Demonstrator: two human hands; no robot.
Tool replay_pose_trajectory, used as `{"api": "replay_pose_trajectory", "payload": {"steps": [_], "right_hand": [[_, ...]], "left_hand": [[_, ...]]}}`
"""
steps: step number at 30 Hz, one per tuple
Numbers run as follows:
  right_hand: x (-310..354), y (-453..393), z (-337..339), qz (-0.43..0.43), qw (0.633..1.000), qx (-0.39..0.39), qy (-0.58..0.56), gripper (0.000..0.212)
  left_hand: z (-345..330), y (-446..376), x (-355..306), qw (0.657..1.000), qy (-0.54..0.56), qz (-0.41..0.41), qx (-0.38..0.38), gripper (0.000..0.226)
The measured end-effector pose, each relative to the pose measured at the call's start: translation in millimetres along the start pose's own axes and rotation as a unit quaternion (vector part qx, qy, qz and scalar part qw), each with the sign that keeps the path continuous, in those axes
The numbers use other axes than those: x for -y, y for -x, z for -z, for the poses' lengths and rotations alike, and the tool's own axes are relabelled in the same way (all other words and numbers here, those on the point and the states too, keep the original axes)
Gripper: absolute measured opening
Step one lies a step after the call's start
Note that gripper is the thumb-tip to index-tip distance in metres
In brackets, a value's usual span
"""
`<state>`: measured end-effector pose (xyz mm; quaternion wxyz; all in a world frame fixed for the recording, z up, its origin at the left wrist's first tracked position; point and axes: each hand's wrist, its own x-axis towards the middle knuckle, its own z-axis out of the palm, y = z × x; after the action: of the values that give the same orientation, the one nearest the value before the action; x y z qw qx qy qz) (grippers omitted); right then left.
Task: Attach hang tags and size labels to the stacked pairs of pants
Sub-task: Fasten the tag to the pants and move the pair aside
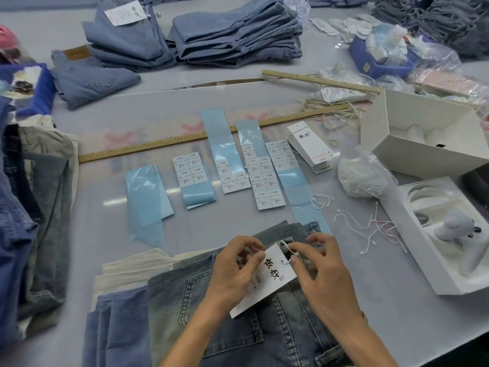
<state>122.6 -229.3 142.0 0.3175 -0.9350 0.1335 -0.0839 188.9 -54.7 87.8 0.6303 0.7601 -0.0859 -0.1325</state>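
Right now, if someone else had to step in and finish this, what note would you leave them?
Left hand pinches the hang tag on the top jeans. Right hand pinches its white string at the waistband; not yet secured. Spare tags lie stacked beyond, size-label sheets in the table's middle, loose strings to the right. Left: finish tying, add a size label, then the pairs beneath.

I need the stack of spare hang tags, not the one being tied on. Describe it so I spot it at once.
Start at the open white box on the table's right side. Just left of its near corner lies the stack of spare hang tags, a fanned pile of long white cards with black brush characters. Unlike the sticker sheets to its left, it has no blue backing.
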Motion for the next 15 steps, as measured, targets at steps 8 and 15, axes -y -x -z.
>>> {"api": "replay_pose_trajectory", "payload": {"steps": [8,15], "right_hand": [[45,9,-34,0.161,0.987,0.009,0.017,0.03],[111,0,-107,0.235,0.962,0.139,-0.015,0.02]], "left_hand": [[89,29,20,0.968,0.035,0.046,-0.245,0.038],[255,54,46,0.715,0.109,0.142,-0.676,0.031]]}}
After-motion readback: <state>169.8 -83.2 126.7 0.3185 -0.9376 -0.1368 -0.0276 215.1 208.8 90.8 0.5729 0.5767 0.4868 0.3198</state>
